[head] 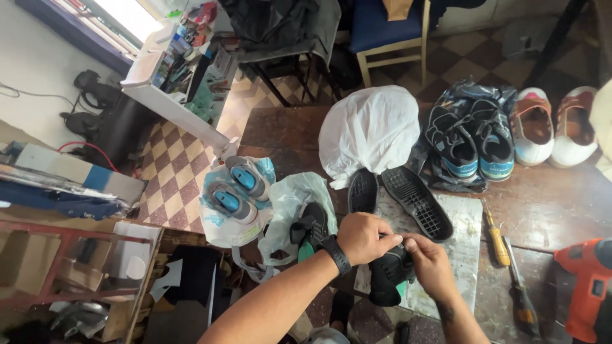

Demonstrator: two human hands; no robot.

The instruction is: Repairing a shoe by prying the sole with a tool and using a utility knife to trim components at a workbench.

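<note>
Already our left hand point(361, 237) and right hand point(428, 262) clamp fingers around the black shoe point(387, 275) at the near table edge point(319, 299); two black soles point(401, 199) lie detached just behind, so rejoining seems undone. Rightward, a screwdriver point(496, 233) and orange drill point(590, 286) crowd us.

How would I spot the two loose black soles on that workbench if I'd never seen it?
Start at the big white plastic bag in the middle of the wooden workbench. Just below it, on a pale worn board, lie the two black soles, side by side and ribbed. Unlike the shoe pairs around them, they are flat, with no uppers, and sit just above the left hand and right hand.
</note>
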